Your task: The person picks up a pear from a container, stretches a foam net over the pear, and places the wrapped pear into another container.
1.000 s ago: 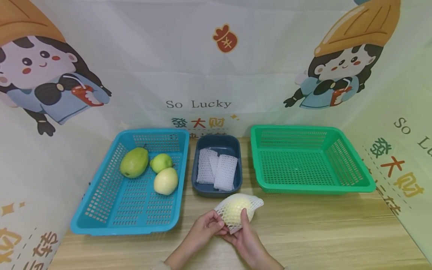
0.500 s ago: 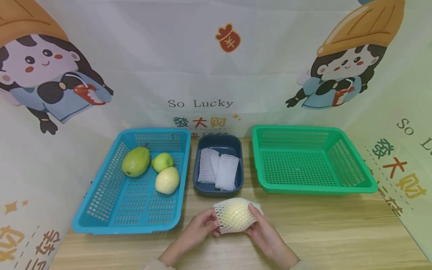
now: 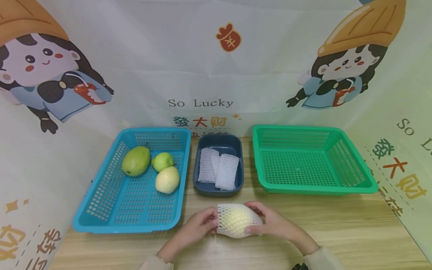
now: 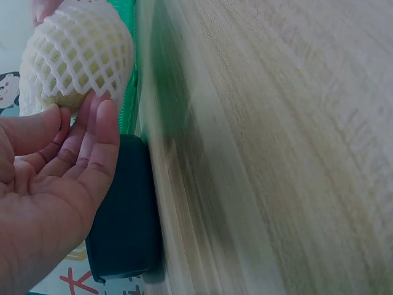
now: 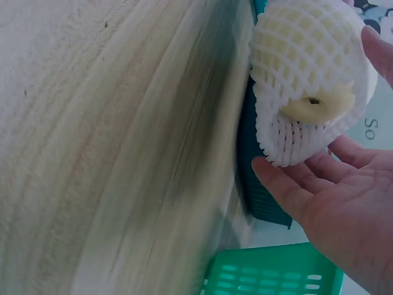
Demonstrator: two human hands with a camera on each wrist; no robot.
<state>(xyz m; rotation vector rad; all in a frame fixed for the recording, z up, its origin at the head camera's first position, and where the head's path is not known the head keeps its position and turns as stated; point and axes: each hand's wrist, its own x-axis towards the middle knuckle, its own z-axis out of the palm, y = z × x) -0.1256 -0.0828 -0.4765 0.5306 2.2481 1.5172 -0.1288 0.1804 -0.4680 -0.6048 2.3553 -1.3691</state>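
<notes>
A pale yellow fruit (image 3: pixel 237 217), like a pear or apple, sits inside a white foam net sleeve (image 3: pixel 224 227) above the near middle of the table. At the sleeve's left end my left hand (image 3: pixel 201 225) pinches the edge between thumb and fingers. My right hand (image 3: pixel 272 222) holds the right end, thumb on the near side and fingers on the far side. In the right wrist view a small dark hollow in the fruit (image 5: pixel 325 106) shows through the sleeve's end. The left wrist view shows the left fingertips right at the sleeve's opposite rim.
Behind the hands stands a dark blue tray (image 3: pixel 218 194) with several foam net sleeves (image 3: pixel 227 171). To its left, a blue basket (image 3: pixel 126 228) holds a large green fruit (image 3: pixel 136 161), a smaller green one (image 3: pixel 163 162) and a pale yellow one (image 3: pixel 167 180). A green basket (image 3: pixel 314 190) is at right.
The wrapped fruit has turned to lie level and come slightly nearer. My right hand has moved from beneath it to its right end, while the left has stayed at the left edge.
</notes>
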